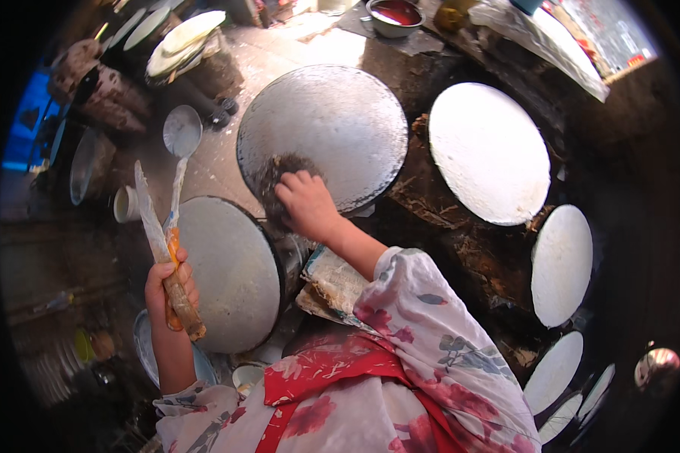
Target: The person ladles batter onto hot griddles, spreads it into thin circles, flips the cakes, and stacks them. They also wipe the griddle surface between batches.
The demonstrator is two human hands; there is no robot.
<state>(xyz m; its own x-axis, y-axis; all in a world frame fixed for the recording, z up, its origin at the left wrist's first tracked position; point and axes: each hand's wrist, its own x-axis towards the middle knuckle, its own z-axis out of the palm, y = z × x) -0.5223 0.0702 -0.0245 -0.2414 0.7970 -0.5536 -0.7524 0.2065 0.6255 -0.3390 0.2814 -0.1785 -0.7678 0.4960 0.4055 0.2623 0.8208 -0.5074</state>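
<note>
My left hand [171, 286] is closed around two handles side by side. One is a wooden spatula [157, 238] with a long blade crusted in white; the other belongs to a metal ladle [182, 133] with an orange grip. Both point up and away from me. In my right hand [307, 205] is a dark, matted pad [277, 170], pressed on the near left edge of a large round griddle [328, 124]. That griddle's grey surface is bare apart from dark specks at its rim. Behind my left hand lies a second round griddle [226, 277], bare and grey.
White-topped rounds [490, 153] [562, 266] curve along the right side. Stacked flatbreads [184, 39] rest on a stand at upper left. A pot of red liquid [395, 17] stands at the back. A white cup [126, 204] and a folded cloth [334, 277] are nearby.
</note>
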